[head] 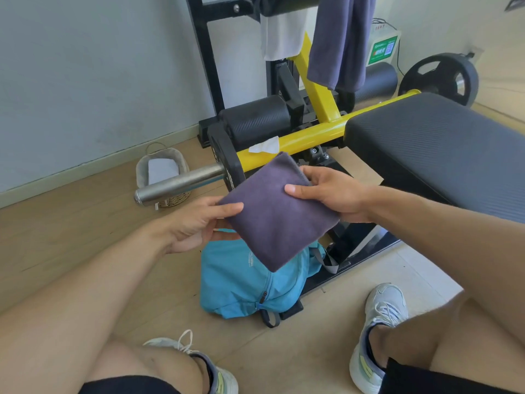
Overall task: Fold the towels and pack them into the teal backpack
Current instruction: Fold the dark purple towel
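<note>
Gym equipment (318, 129) with a yellow frame fills the background, its top cut off by the frame edge; a padded black bench (443, 149) is seen at the right, running out of view. Two more towels are draped over the upper bar: a white towel (279, 35) and a blue-grey towel (341, 41), both cropped at the top. On the wooden floor (71, 223) the teal backpack (244, 282) is slumped between the person's feet and the machine base; its upper part is hidden behind the folded purple towel (277, 209), so its opening cannot be made out. The folded purple towel is held in the air directly above the backpack, as a flat rectangle turned diagonally, its long axis running from upper left, near the steel bar (179, 182), down to lower right. The left hand (196, 226) pinches the left corner, thumb on top, with its fingers hidden beneath the cloth. The right hand (332, 193) grips the right edge, thumb pressed on top, fingers clamped underneath. A wicker basket (162, 172) is partly hidden behind the steel bar.
</note>
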### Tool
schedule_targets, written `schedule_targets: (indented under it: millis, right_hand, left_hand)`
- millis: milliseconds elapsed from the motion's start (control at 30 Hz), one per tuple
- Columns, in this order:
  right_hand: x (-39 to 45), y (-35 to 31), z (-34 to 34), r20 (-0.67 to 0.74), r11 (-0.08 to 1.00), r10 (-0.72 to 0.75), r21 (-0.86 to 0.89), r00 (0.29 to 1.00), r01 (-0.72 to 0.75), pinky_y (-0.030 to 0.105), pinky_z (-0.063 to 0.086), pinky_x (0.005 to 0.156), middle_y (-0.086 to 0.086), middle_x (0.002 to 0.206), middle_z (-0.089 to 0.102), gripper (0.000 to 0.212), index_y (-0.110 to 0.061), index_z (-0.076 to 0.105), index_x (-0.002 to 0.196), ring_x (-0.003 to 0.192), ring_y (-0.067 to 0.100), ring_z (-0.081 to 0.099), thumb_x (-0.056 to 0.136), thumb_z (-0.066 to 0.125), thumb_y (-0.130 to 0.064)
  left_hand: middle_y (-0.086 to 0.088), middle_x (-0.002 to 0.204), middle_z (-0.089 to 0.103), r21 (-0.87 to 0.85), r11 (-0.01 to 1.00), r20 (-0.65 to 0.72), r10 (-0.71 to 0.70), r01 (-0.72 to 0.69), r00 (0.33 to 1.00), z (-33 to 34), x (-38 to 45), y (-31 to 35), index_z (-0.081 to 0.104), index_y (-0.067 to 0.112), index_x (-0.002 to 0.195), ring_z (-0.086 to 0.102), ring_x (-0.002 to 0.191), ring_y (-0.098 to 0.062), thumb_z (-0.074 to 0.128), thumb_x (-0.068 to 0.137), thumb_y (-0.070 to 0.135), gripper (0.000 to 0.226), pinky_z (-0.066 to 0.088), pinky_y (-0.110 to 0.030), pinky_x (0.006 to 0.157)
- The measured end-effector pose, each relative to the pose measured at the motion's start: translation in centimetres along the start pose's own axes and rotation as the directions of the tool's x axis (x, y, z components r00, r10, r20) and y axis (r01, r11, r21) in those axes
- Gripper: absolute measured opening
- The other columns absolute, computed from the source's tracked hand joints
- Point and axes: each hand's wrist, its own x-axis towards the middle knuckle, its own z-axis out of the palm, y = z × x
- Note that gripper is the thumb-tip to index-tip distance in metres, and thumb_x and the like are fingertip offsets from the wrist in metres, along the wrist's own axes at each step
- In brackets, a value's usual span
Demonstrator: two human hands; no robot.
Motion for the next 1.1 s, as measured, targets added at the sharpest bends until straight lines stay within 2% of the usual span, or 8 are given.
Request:
schedule_targets:
  millis: [133, 233, 333, 467, 567, 767, 967, 1100]
  right_hand:
    - [-0.1, 0.3, -0.5, -0.001, 0.988, 0.115, 0.1, 0.993, -0.115, 0.045, 0.053, 0.103, 0.006, 0.125, 0.073, 0.046, -0.017, 0.061, 0.132, 0.114, 0.025, 0.071, 0.09, 0.069, -0.034]
    - [0.3, 0.6, 0.0, -0.02, 0.982, 0.185, 0.043, 0.983, -0.184, 0.048, 0.053, 0.103, 0.004, 0.121, 0.074, 0.059, -0.021, 0.064, 0.128, 0.113, 0.025, 0.071, 0.074, 0.082, -0.035]
    - [0.6, 0.6, 0.8, -0.167, 0.982, 0.184, -0.023, 0.969, -0.19, 0.045, 0.061, 0.091, 0.003, 0.113, 0.076, 0.053, -0.022, 0.067, 0.12, 0.103, 0.024, 0.074, 0.072, 0.09, -0.025]
    - [1.0, 1.0, 1.3, -0.359, 0.963, 0.114, -0.191, 0.926, -0.192, 0.043, 0.062, 0.087, 0.0, 0.107, 0.074, 0.048, -0.025, 0.065, 0.111, 0.097, 0.021, 0.072, 0.072, 0.092, -0.024]
    - [1.2, 1.2, 1.8, -0.412, 0.871, 0.037, -0.433, 0.91, -0.232, 0.044, 0.06, 0.09, -0.003, 0.11, 0.071, 0.057, -0.027, 0.06, 0.118, 0.099, 0.02, 0.068, 0.071, 0.091, -0.032]
    - [1.2, 1.0, 4.1, -0.38, 0.606, -0.099, -0.756, 0.92, -0.247, 0.046, 0.059, 0.086, 0.0, 0.113, 0.068, 0.056, -0.026, 0.052, 0.128, 0.097, 0.026, 0.067, 0.08, 0.077, -0.042]
    - [0.5, 1.3, 6.9, -0.252, 0.571, -0.037, -0.8, 0.967, -0.186, 0.045, 0.057, 0.084, 0.005, 0.107, 0.068, 0.041, -0.02, 0.049, 0.118, 0.093, 0.03, 0.066, 0.087, 0.064, -0.042]
    - [0.0, 1.0, 8.2, -0.226, 0.535, 0.006, -0.823, 0.974, -0.194, 0.042, 0.055, 0.082, 0.0, 0.102, 0.067, 0.057, -0.024, 0.045, 0.122, 0.09, 0.027, 0.066, 0.082, 0.062, -0.06]
  left_hand:
    - [-0.005, 0.12, 0.072, -0.239, 0.97, -0.094, 0.021, -0.043, 0.995, 1.3, 0.6, 0.6, 0.067, 0.017, 0.128, 0.07, 0.104, -0.018, 0.078, 0.083, 0.03, 0.048, 0.058, -0.037, 0.087]
    - [-0.006, 0.127, 0.072, -0.269, 0.963, -0.159, -0.067, 0.022, 0.985, 3.1, 1.1, 0.9, 0.062, 0.02, 0.135, 0.066, 0.119, -0.024, 0.057, 0.1, 0.039, 0.04, 0.052, -0.042, 0.094]
    - [-0.007, 0.122, 0.074, -0.284, 0.955, -0.199, -0.148, 0.088, 0.969, 4.2, 1.4, 1.0, 0.064, 0.02, 0.131, 0.068, 0.119, -0.025, 0.059, 0.098, 0.045, 0.042, 0.055, -0.039, 0.091]
    - [-0.011, 0.118, 0.075, -0.268, 0.949, -0.231, -0.231, 0.166, 0.945, 4.9, 1.4, 0.6, 0.063, 0.007, 0.13, 0.071, 0.108, -0.022, 0.077, 0.086, 0.017, 0.047, 0.061, -0.031, 0.081]
    - [-0.011, 0.112, 0.075, -0.209, 0.952, -0.259, -0.272, 0.221, 0.927, 5.5, 1.7, 0.1, 0.061, 0.008, 0.13, 0.073, 0.097, -0.027, 0.072, 0.092, 0.011, 0.039, 0.061, -0.041, 0.078]
    - [-0.017, 0.124, 0.069, -0.244, 0.941, -0.265, -0.299, 0.236, 0.917, 6.7, 2.1, 0.2, 0.056, 0.011, 0.132, 0.071, 0.103, -0.038, 0.05, 0.107, 0.027, 0.031, 0.058, -0.054, 0.074]
    - [-0.019, 0.124, 0.066, -0.36, 0.904, -0.235, -0.329, 0.232, 0.915, 7.2, 1.9, 0.6, 0.06, 0.012, 0.126, 0.069, 0.096, -0.036, 0.042, 0.109, 0.038, 0.036, 0.06, -0.057, 0.067]
    - [-0.015, 0.102, 0.069, -0.335, 0.909, -0.194, -0.322, 0.246, 0.927, 7.4, 1.9, 0.8, 0.066, 0.013, 0.106, 0.067, 0.082, -0.031, 0.042, 0.107, 0.043, 0.039, 0.06, -0.054, 0.069]
